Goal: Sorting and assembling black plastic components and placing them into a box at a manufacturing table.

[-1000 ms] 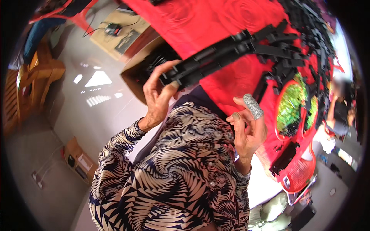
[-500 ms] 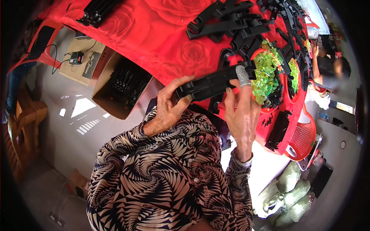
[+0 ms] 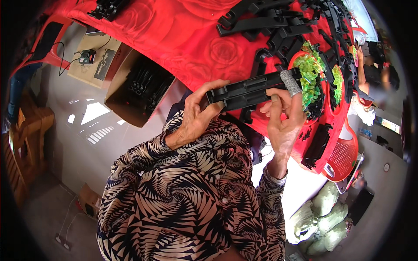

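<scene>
At the edge of the red tablecloth [image 3: 187, 56], left hand [image 3: 196, 119] and right hand [image 3: 286, 122] both grip black bars [image 3: 246, 87].

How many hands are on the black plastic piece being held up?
2: the left hand grips the left end of the black plastic piece, and the right hand holds its right end. Some fingers are partly hidden.

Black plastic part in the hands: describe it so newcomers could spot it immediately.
Start from the red rose-patterned tablecloth; at its near edge, find the left hand and right hand. The long, ridged black plastic part runs between them. Unlike the black pieces heaped on the cloth, it is hand-held.
</scene>
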A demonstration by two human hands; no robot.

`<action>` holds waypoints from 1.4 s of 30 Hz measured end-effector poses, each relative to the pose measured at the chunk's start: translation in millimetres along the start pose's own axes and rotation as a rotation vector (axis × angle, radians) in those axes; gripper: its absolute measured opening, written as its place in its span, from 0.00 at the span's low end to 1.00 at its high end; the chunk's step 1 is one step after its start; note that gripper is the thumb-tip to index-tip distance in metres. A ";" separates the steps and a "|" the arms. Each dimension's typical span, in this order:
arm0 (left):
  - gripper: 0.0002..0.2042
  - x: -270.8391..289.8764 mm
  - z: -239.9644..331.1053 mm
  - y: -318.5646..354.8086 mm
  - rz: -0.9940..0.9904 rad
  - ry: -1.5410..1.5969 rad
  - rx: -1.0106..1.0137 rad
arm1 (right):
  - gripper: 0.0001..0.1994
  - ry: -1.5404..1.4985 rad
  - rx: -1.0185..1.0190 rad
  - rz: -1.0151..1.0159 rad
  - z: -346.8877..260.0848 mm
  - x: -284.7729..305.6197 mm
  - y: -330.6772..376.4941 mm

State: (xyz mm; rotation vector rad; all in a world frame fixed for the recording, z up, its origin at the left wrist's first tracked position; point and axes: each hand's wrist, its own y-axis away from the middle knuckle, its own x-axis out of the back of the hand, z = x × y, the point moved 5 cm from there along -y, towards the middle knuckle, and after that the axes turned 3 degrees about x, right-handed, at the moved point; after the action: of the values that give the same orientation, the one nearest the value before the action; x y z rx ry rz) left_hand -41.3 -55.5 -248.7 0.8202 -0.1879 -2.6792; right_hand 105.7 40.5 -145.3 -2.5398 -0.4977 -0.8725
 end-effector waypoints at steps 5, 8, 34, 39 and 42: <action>0.22 0.7 -3.2 -2.0 -0.002 0.011 0.029 | 0.09 -0.086 -0.101 0.025 8.2 -0.6 -0.3; 0.23 1.2 -2.4 -2.6 -0.001 -0.323 -0.333 | 0.18 0.168 -0.154 -0.107 3.3 -6.5 -1.6; 0.28 -5.1 12.6 -7.5 0.028 -0.546 -0.545 | 0.29 0.331 0.072 0.037 -3.4 -33.9 -7.3; 0.28 -8.4 13.9 -7.7 0.026 -0.555 -0.534 | 0.27 0.241 0.033 0.024 7.7 -34.0 -5.9; 0.28 -9.4 16.3 -6.3 0.022 -0.574 -0.552 | 0.26 0.260 0.015 0.005 8.0 -33.8 -6.4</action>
State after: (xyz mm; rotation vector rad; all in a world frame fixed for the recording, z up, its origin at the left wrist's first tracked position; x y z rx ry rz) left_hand -44.9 -45.8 -231.7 -0.1181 0.3936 -2.6623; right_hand 81.7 43.1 -171.1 -2.3654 -0.4129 -1.1715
